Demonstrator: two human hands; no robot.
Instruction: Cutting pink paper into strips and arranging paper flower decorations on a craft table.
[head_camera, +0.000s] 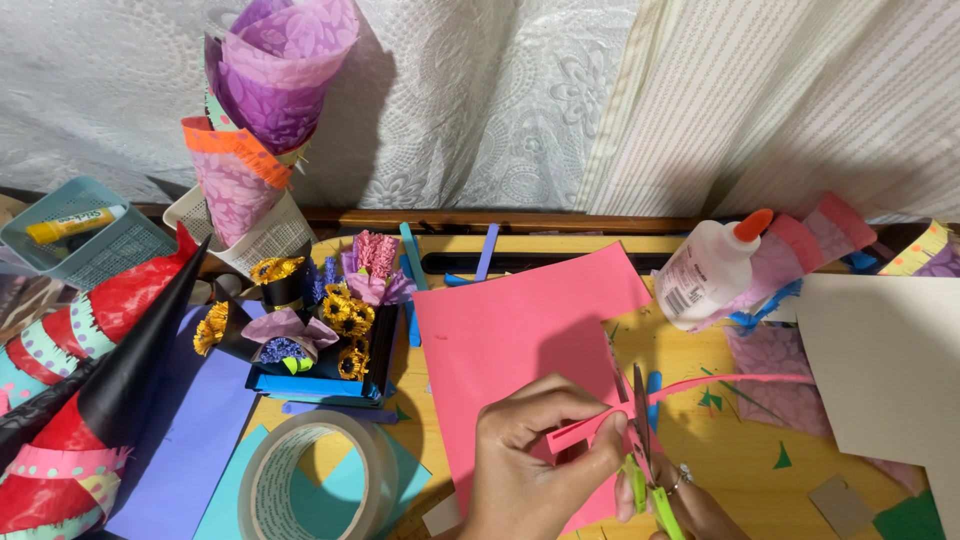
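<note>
Pink sheet: smooth matte paper (520, 340), flat on the yellow wooden tabletop (740, 460), its right edge cut to a ragged notch.
Pink strip: a thin ribbon of the same paper (730, 383), running from the left hand rightward over the tabletop, slightly curved.
Scissors: dark metal blades, lime-green plastic handles (640, 440), upright across the strip.
Left hand: (535, 455) fingers curled, thumb and forefinger pinching the strip's near end just beside the blades.
Right hand: (690, 500) low at the frame edge, fingers closed through the scissor handles; a ring shows.
Glue bottle: white plastic, orange cone cap (710, 270), tipped on its side beyond the sheet.
Tape roll: clear, glossy ring (310, 485), lying on teal and purple paper.
Paper flowers: small frilled yellow and purple blooms (335, 320) in a dark box.
</note>
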